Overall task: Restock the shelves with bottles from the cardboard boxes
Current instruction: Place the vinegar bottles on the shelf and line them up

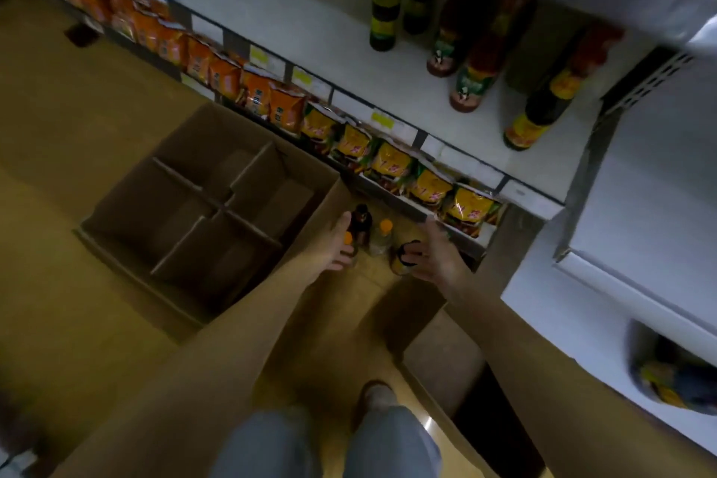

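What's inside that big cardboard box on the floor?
The cardboard box shows only crossed cardboard dividers; the compartments in view look empty and dark. No bottles show inside. The near corner is covered by the left forearm, so that part cannot be checked.

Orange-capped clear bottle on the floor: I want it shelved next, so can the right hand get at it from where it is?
Probably yes. The orange-capped clear bottle stands uncovered beside the right hand, whose fingers touch the dark-lidded jar.

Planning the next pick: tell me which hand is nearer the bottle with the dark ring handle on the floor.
Right. The right hand has its fingers against the ring-handled bottle. The left hand is off to that bottle's left, at an orange-capped bottle, with another bottle between.
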`<state>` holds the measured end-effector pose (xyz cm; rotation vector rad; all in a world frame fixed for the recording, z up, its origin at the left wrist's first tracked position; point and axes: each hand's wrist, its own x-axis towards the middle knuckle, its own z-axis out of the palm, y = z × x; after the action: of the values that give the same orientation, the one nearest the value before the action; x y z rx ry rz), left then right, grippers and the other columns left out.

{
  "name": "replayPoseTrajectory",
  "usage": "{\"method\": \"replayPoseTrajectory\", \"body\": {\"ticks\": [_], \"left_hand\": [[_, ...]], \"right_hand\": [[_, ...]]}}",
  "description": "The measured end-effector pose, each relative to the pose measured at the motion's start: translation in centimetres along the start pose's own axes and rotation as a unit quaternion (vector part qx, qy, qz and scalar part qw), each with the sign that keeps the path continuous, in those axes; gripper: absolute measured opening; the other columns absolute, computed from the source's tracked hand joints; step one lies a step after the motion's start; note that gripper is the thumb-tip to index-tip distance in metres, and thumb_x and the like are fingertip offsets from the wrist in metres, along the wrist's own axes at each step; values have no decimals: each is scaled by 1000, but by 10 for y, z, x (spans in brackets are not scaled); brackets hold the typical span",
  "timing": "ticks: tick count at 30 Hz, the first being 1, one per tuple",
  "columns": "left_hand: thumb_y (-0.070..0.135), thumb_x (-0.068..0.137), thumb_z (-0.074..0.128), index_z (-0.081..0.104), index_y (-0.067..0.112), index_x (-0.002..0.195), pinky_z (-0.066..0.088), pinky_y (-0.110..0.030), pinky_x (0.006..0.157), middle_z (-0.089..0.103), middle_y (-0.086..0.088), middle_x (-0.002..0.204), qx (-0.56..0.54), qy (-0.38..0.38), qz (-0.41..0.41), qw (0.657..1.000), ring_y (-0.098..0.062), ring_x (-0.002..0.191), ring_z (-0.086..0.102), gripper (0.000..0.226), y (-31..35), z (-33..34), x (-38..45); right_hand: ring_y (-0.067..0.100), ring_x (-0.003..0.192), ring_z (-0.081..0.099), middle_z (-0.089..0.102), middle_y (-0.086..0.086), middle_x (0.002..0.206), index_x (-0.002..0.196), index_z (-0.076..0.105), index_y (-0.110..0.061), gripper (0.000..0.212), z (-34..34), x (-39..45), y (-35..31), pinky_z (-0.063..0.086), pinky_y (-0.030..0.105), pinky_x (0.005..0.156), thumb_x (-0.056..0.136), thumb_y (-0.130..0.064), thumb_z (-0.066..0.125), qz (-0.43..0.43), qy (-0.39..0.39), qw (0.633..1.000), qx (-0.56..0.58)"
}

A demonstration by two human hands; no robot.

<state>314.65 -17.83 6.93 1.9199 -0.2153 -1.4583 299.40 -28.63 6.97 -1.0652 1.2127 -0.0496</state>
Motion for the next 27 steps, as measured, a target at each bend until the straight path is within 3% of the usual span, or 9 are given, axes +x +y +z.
{"method": "replayPoseTrajectory", "body": {"ticks": [4,6,8,10,12,15,19,22,27], "left_hand": [[53,99,24,27,16,148,45,-34,89,51,-16,133,56,14,41,997,-30,116,55,62,-29,4,78],[50,101,24,37,12,142,45,-38,94,52,-13,126,128,41,74,988,-31,115,54,58,-39,8,118],[49,101,25,44,10,135,43,-41,99,52,-16,129,248,73,108,960,-34,117,51,55,-49,10,157],[52,99,28,40,13,137,41,-42,98,48,-19,133,376,91,124,914,-36,119,49,56,-62,11,192],[54,98,29,35,19,140,43,-42,94,48,-18,132,479,75,126,865,-35,117,51,55,-74,13,218],[52,97,35,45,17,129,49,-40,87,56,-13,120,585,68,129,798,-30,107,57,49,-87,13,245],[42,96,45,56,11,112,49,-34,75,61,-10,109,589,128,181,777,-26,99,61,36,-100,12,263],[35,97,46,53,10,113,43,-30,63,64,-9,105,585,169,217,763,-24,94,63,30,-108,14,264],[26,100,39,49,7,114,40,-31,66,64,-10,106,600,192,229,742,-27,96,63,25,-111,9,240]], "right_hand": [[25,111,56,56,4,115,143,36,-23,61,14,70,40,42,46,101,96,-61,26,-8,7,1000,-15],[24,107,56,56,2,112,141,39,-26,59,20,104,53,44,42,97,96,-63,28,-16,14,999,-39],[25,109,54,54,5,125,143,37,-28,58,25,141,62,41,45,101,96,-62,29,-53,26,990,-129],[31,130,39,38,9,148,147,31,-28,58,30,178,69,31,45,110,98,-58,29,-107,41,951,-285],[35,140,27,25,13,154,150,26,-25,58,39,211,75,29,44,109,99,-54,30,-130,42,902,-409],[37,126,44,26,18,147,146,28,-16,51,50,248,85,43,43,95,101,-39,36,-125,55,823,-552],[30,101,61,57,13,116,136,34,-17,42,51,267,100,49,37,72,97,-23,49,-144,124,772,-606],[30,95,62,62,11,103,127,38,-16,32,51,267,112,51,38,73,98,-28,47,-185,150,771,-591],[26,91,61,60,8,99,128,42,-19,33,54,240,117,53,37,74,99,-34,45,-216,144,778,-572]]}}
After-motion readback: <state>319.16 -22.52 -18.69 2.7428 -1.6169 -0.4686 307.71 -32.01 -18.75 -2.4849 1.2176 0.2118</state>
